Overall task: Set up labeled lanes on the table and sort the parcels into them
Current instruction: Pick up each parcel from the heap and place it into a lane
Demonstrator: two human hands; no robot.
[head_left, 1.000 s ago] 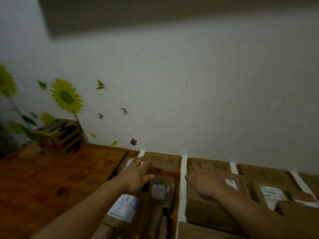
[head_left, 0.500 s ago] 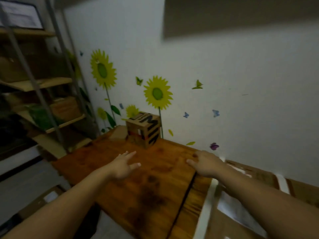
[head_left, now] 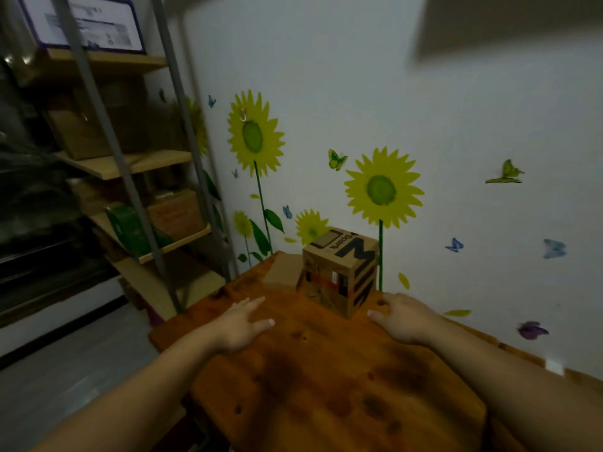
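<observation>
A brown cardboard parcel with black print stands upright near the far corner of the wooden table, close to the wall. Beside it on the left lies a small flat brown piece. My left hand reaches over the table, fingers straight, a little short of the parcel's left side. To the parcel's right, my right hand is extended with its fingers relaxed, close to the parcel and apart from it. Neither hand holds anything. The taped lanes and sorted parcels are out of view on the right.
A metal shelf rack with boxes and a green pack stands left of the table. The wall behind the table carries sunflower and butterfly stickers. Grey floor lies beyond the table's left edge.
My view has swung left, away from the taped lanes full of parcels. Both hands left those parcels and moved toward the printed parcel in the corner, now flanking it.
</observation>
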